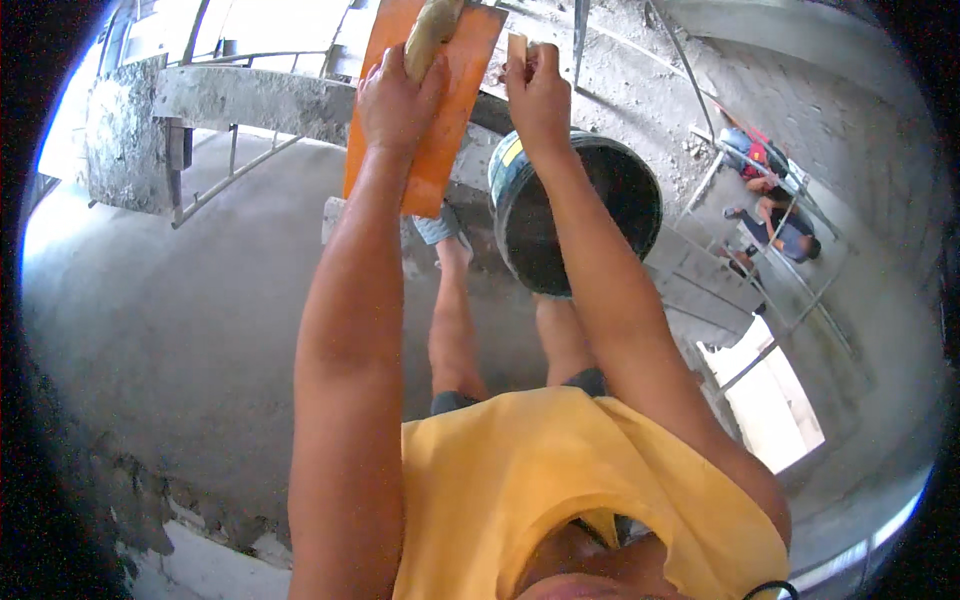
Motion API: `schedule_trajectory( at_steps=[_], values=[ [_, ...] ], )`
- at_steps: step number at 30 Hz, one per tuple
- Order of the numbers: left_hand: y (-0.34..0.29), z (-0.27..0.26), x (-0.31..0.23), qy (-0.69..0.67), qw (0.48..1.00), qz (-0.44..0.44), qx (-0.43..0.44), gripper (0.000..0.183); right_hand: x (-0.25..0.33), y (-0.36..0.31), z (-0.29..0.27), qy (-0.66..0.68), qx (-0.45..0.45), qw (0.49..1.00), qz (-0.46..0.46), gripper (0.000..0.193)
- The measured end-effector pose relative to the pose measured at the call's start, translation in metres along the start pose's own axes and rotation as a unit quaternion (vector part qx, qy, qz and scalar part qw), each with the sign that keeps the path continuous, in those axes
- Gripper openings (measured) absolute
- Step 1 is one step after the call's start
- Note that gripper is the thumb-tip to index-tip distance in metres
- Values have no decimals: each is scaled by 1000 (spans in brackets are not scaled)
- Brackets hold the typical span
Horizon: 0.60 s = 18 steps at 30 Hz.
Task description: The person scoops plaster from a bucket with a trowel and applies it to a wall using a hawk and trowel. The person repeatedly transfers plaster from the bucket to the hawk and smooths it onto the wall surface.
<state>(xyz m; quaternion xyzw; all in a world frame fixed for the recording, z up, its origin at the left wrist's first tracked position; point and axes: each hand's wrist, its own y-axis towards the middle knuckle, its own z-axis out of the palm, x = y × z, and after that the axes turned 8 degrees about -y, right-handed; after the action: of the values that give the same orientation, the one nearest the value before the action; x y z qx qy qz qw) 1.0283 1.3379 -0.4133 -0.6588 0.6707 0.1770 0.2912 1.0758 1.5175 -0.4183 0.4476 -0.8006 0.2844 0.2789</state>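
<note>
My left hand (396, 104) is closed round the tan handle of an orange plastering float (440, 150), a long flat board held out in front of me. The float's far end is cut off by the upper edge. Beside it, my right hand (541, 105) is closed on a pale wooden piece (516, 50) that sticks up from the fingers. The rest of that piece is hidden, so its kind is unclear. Under my right forearm stands a black bucket (625, 190) with a dark inside. My forearm covers part of its mouth.
A mortar-splashed plank (260, 98) and a grey board (128, 135) stand at the left, by metal tubes (235, 180). On the right, people (785, 225) sit beside a metal scaffold frame (800, 310). Rubble (650, 110) lies on the ground beyond the bucket.
</note>
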Motion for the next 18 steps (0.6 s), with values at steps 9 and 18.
schedule_trajectory(
  at_steps=[9,18],
  values=[
    [4,-1,-3,-39,999,5,-9,51,-16,-7,-16,-224,91,919,-310,46],
    [-2,5,3,-14,996,66,-50,49,-34,-8,-17,-200,164,860,-439,65]
  ],
)
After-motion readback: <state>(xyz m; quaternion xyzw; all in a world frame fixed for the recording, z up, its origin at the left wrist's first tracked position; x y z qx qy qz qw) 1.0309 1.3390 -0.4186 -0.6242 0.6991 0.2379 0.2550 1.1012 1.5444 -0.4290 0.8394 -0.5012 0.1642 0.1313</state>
